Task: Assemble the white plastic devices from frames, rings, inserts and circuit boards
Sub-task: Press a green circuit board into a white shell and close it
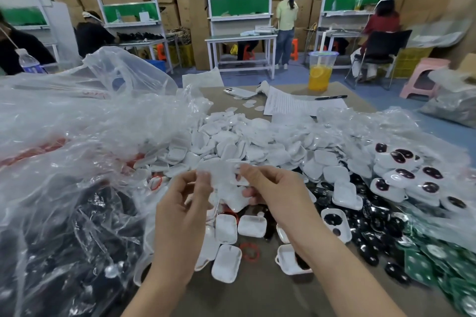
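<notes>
- While both hands are raised over the middle of the table (pixel 257 291), the left hand (pixel 180 211) and the right hand (pixel 273 193) share hold of a blurred white plastic piece (pixel 224 180) between them.
- Left thumb and fingers are pinched shut on the piece's left edge; the right fingers are curled closed around its right side, with a second white part (pixel 235 202) seemingly tucked under them, though the blur makes it hard to tell.
- Directly below the hands, loose white shells (pixel 226 262) lie on the table, and a red ring (pixel 249 251) lies flat among them.
- Behind the hands, a wide heap of white shells (pixel 239 141) spreads across the table.
- To the right, white pieces with dark oval inserts (pixel 407 175) are stacked in clear plastic, with black glossy parts (pixel 373 226) beside and in front of them.
- At the lower right edge, green circuit boards (pixel 422 262) lie in a pile, touching the black parts.
- On the left, a big clear plastic bag (pixel 77 162) holds dark parts and something red.
- At the far end of the table sit a phone (pixel 239 92), a printed sheet (pixel 304 105), a pen (pixel 331 97) and a cup of orange drink (pixel 320 72).
</notes>
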The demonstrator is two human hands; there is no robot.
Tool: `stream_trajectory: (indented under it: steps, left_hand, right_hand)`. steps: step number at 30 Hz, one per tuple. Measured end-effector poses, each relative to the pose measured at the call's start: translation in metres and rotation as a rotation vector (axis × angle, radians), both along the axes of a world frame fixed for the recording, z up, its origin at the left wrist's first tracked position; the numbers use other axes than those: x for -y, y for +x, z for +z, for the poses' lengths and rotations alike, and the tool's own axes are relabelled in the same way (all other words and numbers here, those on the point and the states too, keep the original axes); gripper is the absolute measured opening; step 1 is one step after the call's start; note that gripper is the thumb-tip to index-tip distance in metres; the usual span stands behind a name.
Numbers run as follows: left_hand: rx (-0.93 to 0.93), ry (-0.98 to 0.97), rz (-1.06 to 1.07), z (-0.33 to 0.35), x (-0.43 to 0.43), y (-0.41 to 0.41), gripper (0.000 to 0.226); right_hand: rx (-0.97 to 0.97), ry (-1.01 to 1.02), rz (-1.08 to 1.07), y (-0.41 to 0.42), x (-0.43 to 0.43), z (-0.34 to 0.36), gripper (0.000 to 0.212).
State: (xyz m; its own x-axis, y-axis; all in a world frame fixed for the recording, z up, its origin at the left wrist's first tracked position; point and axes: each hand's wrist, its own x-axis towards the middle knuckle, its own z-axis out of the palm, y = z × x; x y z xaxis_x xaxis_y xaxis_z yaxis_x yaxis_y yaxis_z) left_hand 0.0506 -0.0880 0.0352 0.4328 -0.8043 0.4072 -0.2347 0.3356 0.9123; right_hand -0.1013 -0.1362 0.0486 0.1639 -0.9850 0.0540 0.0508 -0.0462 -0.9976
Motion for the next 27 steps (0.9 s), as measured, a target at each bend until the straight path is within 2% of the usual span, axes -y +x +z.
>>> stream_trajectory:
  steps: [3,7,13,15,18,20,22,27]
  left_hand:
    - [-0.137,0.04,-0.034,0.001,0.002,0.007,0.022]
    - [-0.179,0.014,-0.055,0.003,0.001,0.008,0.02]
    - [-0.21,-0.006,-0.101,0.005,-0.002,0.003,0.013]
    - [-0.188,0.002,-0.105,0.006,-0.004,0.001,0.019]
    - [-0.198,0.01,-0.162,0.007,-0.008,-0.004,0.016]
    - [-0.194,0.029,-0.213,0.009,-0.011,-0.009,0.014]
    - [-0.166,0.067,-0.264,0.01,-0.015,-0.018,0.012]
    - [-0.06,0.164,-0.393,0.006,-0.023,-0.039,0.011]
  right_hand:
    - [-0.03,-0.035,-0.1,-0.006,0.003,-0.001,0.021]
    - [-0.251,-0.17,-0.182,-0.011,0.005,-0.001,0.012]
    - [-0.616,-0.333,-0.225,-0.019,0.007,0.009,0.027]
    - [-0.539,-0.384,-0.203,-0.023,0.001,0.016,0.026]
    - [-0.262,-0.264,0.091,-0.029,-0.013,0.027,0.029]
    - [-0.283,-0.264,0.216,-0.033,-0.018,0.027,0.024]
    - [-0.314,-0.304,0.22,-0.04,-0.022,0.027,0.015]
    - [-0.378,-0.3,0.21,-0.066,-0.026,0.024,0.029]
